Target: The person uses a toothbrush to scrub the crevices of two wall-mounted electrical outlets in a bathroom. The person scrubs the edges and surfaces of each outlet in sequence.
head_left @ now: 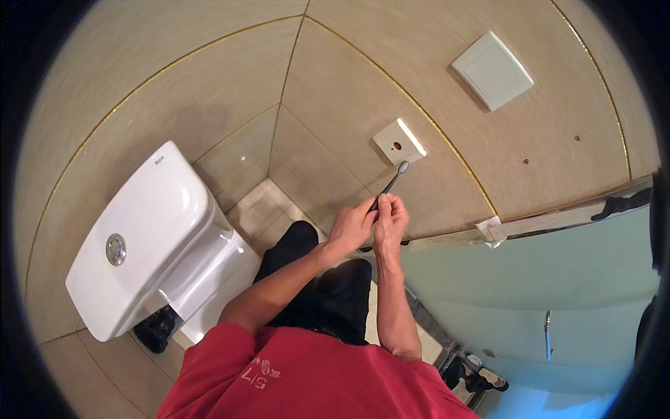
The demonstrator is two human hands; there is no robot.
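A dark-handled toothbrush with a pale grey head points up and away from me. My right hand is closed round its handle, the thumb and fingers pinching it. Beside it my left hand is closed too, its fingertips on the same handle. The lower part of the handle is hidden by the hands. In the picture the brush head lies at the lower edge of a small white wall plate with a dark round spot in it; I cannot tell whether they touch.
A white toilet with a round silver flush button stands at the left. Higher on the tiled wall is a larger white cover plate. To the right stands a pale green glass panel with a metal handle. Dark items lie at its foot.
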